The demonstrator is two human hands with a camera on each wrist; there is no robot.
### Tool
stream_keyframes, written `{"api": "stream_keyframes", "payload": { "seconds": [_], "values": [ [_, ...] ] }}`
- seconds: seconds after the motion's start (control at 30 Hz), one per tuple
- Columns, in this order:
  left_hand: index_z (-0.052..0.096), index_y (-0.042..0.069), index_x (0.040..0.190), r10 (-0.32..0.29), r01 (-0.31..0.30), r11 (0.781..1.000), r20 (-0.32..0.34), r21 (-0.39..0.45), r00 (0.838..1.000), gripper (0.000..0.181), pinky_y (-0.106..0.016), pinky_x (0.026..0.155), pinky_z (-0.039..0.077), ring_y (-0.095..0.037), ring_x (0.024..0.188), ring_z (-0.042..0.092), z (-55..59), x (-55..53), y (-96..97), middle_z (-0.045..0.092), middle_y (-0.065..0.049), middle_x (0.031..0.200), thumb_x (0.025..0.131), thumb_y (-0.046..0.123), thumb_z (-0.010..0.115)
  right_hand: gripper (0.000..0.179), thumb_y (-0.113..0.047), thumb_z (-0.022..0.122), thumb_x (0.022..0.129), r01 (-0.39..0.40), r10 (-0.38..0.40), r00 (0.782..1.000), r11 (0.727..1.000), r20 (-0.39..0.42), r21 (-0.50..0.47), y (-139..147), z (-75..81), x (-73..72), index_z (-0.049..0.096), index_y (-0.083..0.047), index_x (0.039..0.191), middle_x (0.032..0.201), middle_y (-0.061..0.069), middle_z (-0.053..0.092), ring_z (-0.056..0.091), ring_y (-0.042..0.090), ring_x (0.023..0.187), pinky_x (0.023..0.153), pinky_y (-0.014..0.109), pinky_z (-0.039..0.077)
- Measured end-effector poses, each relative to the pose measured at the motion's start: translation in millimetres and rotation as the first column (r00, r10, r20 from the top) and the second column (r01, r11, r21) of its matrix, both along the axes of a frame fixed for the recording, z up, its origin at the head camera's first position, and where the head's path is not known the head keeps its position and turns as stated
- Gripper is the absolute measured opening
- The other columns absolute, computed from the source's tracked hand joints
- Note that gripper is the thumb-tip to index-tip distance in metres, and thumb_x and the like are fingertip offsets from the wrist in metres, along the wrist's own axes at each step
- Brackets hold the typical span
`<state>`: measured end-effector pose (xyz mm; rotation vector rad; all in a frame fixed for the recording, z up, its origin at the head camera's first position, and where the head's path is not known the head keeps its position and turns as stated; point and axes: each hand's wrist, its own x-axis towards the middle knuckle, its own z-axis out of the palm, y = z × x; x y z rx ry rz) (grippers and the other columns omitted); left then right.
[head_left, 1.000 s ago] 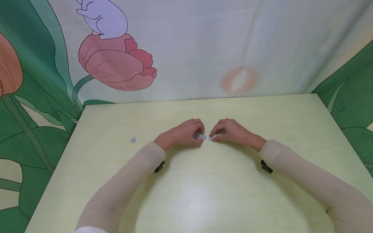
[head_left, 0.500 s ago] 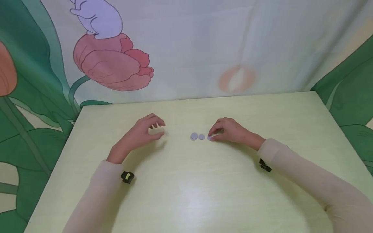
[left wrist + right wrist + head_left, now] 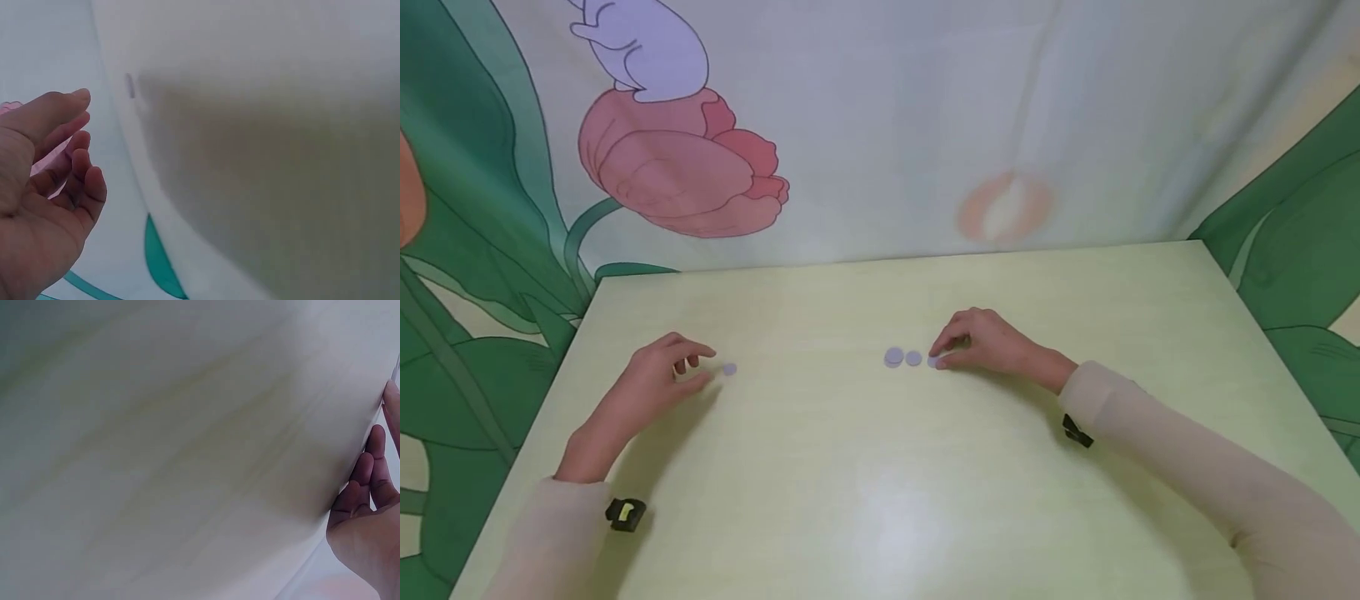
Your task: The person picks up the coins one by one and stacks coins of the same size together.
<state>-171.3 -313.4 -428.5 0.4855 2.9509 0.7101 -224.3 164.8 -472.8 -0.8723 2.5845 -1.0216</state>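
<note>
My left hand [image 3: 658,377] hovers at the left of the table, thumb and fingers loosely bent and apart, with nothing between them. Just beyond its fingertips lies a lone small pale disc, coin-like [image 3: 730,369]; the left wrist view catches this disc [image 3: 130,85] nearly edge-on. At the table's middle, my right hand [image 3: 985,340] pinches another small disc [image 3: 932,362] lying on the surface, partly covered by thumb and forefinger. To its left lie one single disc [image 3: 913,358] and a larger-looking pair of overlapping discs [image 3: 892,357]. The right wrist view leaves the pinched disc unclear.
Everything lies on a pale wood-toned table [image 3: 820,467]. A printed curtain [image 3: 865,125] with flowers and leaves hangs along its back edge. Dark devices sit at both wrists, the left one [image 3: 626,514] more visible.
My left hand has left the middle discs and swung left to the lone disc, its fingers loosening. My right hand stays at its disc. The camera view has shifted slightly.
</note>
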Motion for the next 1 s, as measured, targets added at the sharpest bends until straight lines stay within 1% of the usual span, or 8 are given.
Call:
{"api": "stream_keyframes", "payload": {
  "seconds": [0.13,0.2,0.37,0.5,0.7,0.8,0.9,1.0],
  "values": [
    [0.071,-0.003,0.12,0.02,-0.02,1.0,0.018,0.014,1.0,0.034,-0.027,0.062,0.045,-0.023,0.081,0.053,-10.6,-4.6,-3.8,0.059,-0.011,0.094,0.09,0.011,0.077,0.017,-0.023,0.084,0.085,0.002,-0.002,1.0,1.0,-0.005,0.007,0.8,0.2,-0.4,0.081,-0.021,0.102,0.098,-0.006,0.069,0.059,0.017,0.098,0.087,0.037,0.045],
    [0.071,-0.004,0.119,0.024,-0.025,1.0,0.026,0.013,0.999,0.034,-0.027,0.063,0.045,-0.023,0.081,0.052,-15.0,-7.5,-2.4,0.059,-0.011,0.093,0.089,0.011,0.078,0.017,-0.023,0.085,0.085,0.003,-0.003,1.0,1.0,-0.001,0.009,0.8,0.5,-0.3,0.082,-0.021,0.101,0.098,-0.006,0.069,0.059,0.016,0.097,0.087,0.037,0.045],
    [0.074,-0.002,0.115,0.024,-0.024,1.0,0.049,0.009,0.999,0.031,-0.031,0.071,0.046,-0.025,0.084,0.052,-20.8,-14.0,3.0,0.06,-0.01,0.092,0.088,0.01,0.08,0.017,-0.024,0.085,0.085,0.005,-0.005,1.0,1.0,-0.001,0.01,1.1,-0.6,0.3,0.082,-0.022,0.101,0.097,-0.008,0.069,0.059,0.015,0.096,0.088,0.036,0.044],
    [0.076,-0.001,0.111,0.02,-0.02,1.0,0.048,0.011,0.999,0.028,-0.033,0.072,0.046,-0.024,0.084,0.052,-24.8,-17.4,4.1,0.061,-0.008,0.09,0.087,0.012,0.081,0.016,-0.024,0.085,0.085,0.007,-0.007,1.0,1.0,-0.008,0.013,2.0,-1.6,-0.3,0.082,-0.024,0.101,0.096,-0.009,0.068,0.059,0.014,0.095,0.088,0.036,0.044],
    [0.077,0.001,0.104,-0.008,0.007,1.0,0.054,0.017,0.999,0.02,-0.034,0.073,0.045,-0.024,0.083,0.053,-24.2,-21.0,6.0,0.061,-0.007,0.089,0.089,0.014,0.08,0.016,-0.023,0.085,0.084,0.012,-0.012,1.0,1.0,-0.003,0.018,0.5,2.1,0.7,0.082,-0.022,0.1,0.095,-0.008,0.069,0.059,0.015,0.095,0.087,0.036,0.043],
    [0.075,0.0,0.103,-0.004,0.004,1.0,0.097,0.001,0.995,0.019,-0.038,0.076,0.046,-0.025,0.086,0.053,-23.3,-23.5,9.0,0.061,-0.009,0.091,0.09,0.014,0.077,0.017,-0.023,0.085,0.085,0.006,-0.006,1.0,1.0,-0.011,0.02,0.5,1.7,1.2,0.082,-0.021,0.101,0.096,-0.007,0.069,0.059,0.015,0.095,0.088,0.036,0.042],
    [0.072,-0.001,0.104,0.02,-0.016,0.999,0.147,-0.029,0.989,0.02,-0.04,0.08,0.048,-0.028,0.09,0.054,-23.2,-27.1,12.2,0.062,-0.011,0.095,0.092,0.015,0.075,0.016,-0.023,0.085,0.085,0.005,-0.004,1.0,1.0,-0.019,0.024,0.1,0.7,1.0,0.082,-0.022,0.101,0.096,-0.008,0.069,0.059,0.015,0.095,0.089,0.036,0.041],
    [0.07,-0.002,0.104,0.031,-0.022,0.998,0.175,-0.054,0.984,0.02,-0.042,0.083,0.049,-0.029,0.092,0.054,-23.0,-30.3,14.5,0.062,-0.012,0.098,0.093,0.015,0.074,0.016,-0.023,0.085,0.085,0.008,-0.007,1.0,1.0,-0.023,0.022,-0.4,0.2,0.3,0.082,-0.022,0.1,0.096,-0.008,0.069,0.059,0.014,0.094,0.089,0.037,0.041]
  ]
}}
